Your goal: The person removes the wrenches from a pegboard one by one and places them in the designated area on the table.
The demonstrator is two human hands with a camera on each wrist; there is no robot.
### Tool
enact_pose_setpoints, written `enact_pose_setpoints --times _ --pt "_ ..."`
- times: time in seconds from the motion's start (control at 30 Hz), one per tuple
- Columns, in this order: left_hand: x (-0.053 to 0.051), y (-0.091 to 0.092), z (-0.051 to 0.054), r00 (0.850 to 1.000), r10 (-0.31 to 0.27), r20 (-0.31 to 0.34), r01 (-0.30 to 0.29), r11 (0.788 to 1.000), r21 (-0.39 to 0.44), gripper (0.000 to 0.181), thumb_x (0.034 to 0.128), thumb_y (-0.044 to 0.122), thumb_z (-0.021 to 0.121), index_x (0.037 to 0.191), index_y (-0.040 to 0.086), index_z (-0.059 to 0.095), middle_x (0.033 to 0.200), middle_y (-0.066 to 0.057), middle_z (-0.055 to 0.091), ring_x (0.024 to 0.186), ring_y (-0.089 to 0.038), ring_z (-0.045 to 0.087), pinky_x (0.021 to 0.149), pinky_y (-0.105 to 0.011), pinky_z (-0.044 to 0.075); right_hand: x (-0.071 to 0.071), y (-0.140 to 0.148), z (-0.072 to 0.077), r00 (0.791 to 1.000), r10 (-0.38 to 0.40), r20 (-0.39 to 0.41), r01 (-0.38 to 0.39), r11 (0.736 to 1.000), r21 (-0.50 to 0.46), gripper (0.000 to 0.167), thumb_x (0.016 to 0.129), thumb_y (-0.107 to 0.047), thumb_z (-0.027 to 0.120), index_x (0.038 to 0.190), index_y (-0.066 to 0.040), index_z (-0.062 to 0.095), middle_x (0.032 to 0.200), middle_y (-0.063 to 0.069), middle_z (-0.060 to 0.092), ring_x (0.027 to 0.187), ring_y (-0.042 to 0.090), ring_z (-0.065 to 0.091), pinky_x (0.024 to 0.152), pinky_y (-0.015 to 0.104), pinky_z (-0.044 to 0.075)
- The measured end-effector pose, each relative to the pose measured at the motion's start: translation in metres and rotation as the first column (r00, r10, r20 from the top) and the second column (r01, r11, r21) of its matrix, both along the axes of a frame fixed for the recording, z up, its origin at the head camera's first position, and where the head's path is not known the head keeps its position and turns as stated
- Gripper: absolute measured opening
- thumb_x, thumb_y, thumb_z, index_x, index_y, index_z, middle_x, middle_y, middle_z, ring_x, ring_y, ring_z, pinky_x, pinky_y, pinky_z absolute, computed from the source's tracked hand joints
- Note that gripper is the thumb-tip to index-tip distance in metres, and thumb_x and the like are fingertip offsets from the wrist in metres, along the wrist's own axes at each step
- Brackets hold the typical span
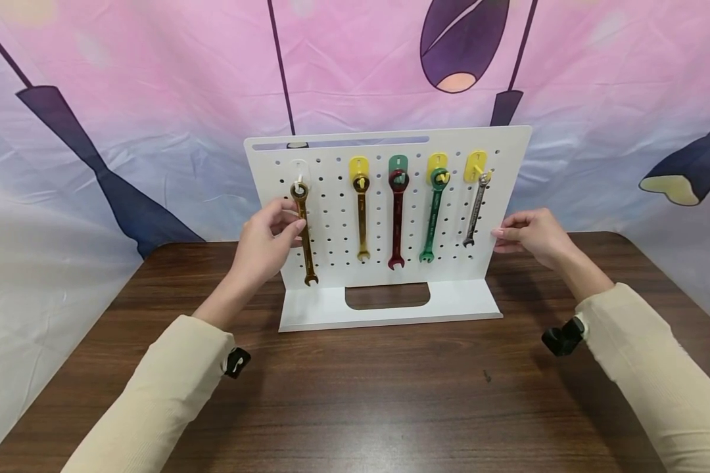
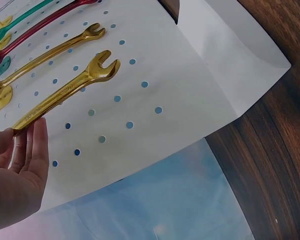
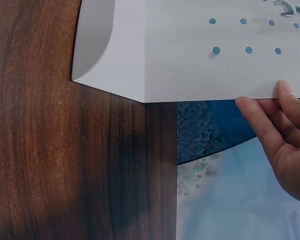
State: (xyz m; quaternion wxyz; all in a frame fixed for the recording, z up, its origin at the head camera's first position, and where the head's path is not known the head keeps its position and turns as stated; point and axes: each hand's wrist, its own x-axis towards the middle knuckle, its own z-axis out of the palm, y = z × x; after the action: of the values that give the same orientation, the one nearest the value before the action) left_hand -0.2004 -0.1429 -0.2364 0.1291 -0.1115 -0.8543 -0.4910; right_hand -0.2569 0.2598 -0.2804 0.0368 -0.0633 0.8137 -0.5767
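Note:
A white pegboard (image 1: pixel 343 230) stands upright on the table. My left hand (image 1: pixel 267 240) pinches the shaft of the leftmost gold wrench (image 1: pixel 306 246), whose ring end is at a white hook (image 1: pixel 298 172). In the left wrist view, thumb and fingers of my left hand (image 2: pixel 20 165) hold that gold wrench (image 2: pixel 70 89), open jaw pointing away. My right hand (image 1: pixel 532 235) holds the board's right edge between thumb and fingers; the right wrist view shows my right hand (image 3: pixel 285 135) at the edge of the pegboard (image 3: pixel 180 65).
On hooks to the right hang a second gold wrench (image 1: pixel 362 220), a red one (image 1: pixel 397 223), a green one (image 1: pixel 434 220) and a small silver one (image 1: pixel 476 210). The board's base (image 1: pixel 313 312) rests on the brown table (image 1: pixel 355 394), with a patterned cloth (image 1: pixel 183 79) behind.

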Motion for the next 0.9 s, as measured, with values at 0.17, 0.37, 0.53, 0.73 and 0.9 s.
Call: enact_pose_setpoints --times 0.17,0.37,0.53,0.73,0.9 --pt "0.004 -0.001 0.003 1.0 -0.029 0.0 0.029 0.999 0.018 0.021 0.0924 0.003 0.051 0.111 -0.006 0.051 0.097 -0.021 0.061 0.083 -0.028 0.062 0.071 -0.03 0.058 0.001 0.0 0.0 1.0 0.002 -0.003 -0.002 1.0 -0.002 0.023 0.089 -0.001 0.056 0.097 0.021 0.051 0.078 0.002 0.064 0.071 0.016 0.066 0.075 0.038 0.056" --pt "0.011 -0.003 0.008 0.998 -0.063 0.026 0.062 0.997 0.051 0.022 0.092 0.002 0.052 0.113 -0.006 0.052 0.096 -0.022 0.06 0.076 -0.015 0.062 0.068 -0.027 0.058 0.001 -0.001 0.001 1.0 0.005 -0.003 -0.005 1.0 -0.005 0.023 0.089 -0.001 0.056 0.097 0.021 0.051 0.078 0.002 0.064 0.071 0.017 0.066 0.075 0.038 0.056" --pt "0.015 -0.003 0.012 0.996 -0.084 0.018 0.083 0.994 0.076 0.022 0.0908 0.0 0.053 0.112 -0.008 0.054 0.093 -0.022 0.061 0.068 -0.009 0.061 0.065 -0.027 0.058 0.0 0.0 0.0 1.0 0.004 0.002 -0.004 1.0 0.004 0.025 0.089 -0.002 0.056 0.097 0.021 0.051 0.079 0.002 0.063 0.072 0.016 0.065 0.075 0.037 0.057" --pt "0.017 -0.003 0.014 0.995 -0.094 0.015 0.092 0.992 0.088 0.024 0.0901 -0.003 0.053 0.113 -0.01 0.054 0.092 -0.022 0.06 0.065 -0.006 0.061 0.063 -0.027 0.058 -0.001 0.0 -0.001 1.0 0.007 0.004 -0.007 1.0 0.007 0.024 0.089 -0.002 0.056 0.097 0.02 0.051 0.078 0.003 0.063 0.071 0.017 0.066 0.076 0.039 0.056" --pt "0.019 -0.002 0.019 0.995 -0.1 0.013 0.099 0.991 0.092 0.025 0.0901 -0.003 0.052 0.114 -0.012 0.054 0.093 -0.023 0.061 0.065 -0.006 0.06 0.063 -0.026 0.058 -0.001 0.0 0.0 1.0 0.01 -0.002 -0.01 1.0 0.012 0.025 0.089 -0.002 0.056 0.097 0.021 0.051 0.079 0.002 0.064 0.071 0.017 0.066 0.076 0.039 0.056"
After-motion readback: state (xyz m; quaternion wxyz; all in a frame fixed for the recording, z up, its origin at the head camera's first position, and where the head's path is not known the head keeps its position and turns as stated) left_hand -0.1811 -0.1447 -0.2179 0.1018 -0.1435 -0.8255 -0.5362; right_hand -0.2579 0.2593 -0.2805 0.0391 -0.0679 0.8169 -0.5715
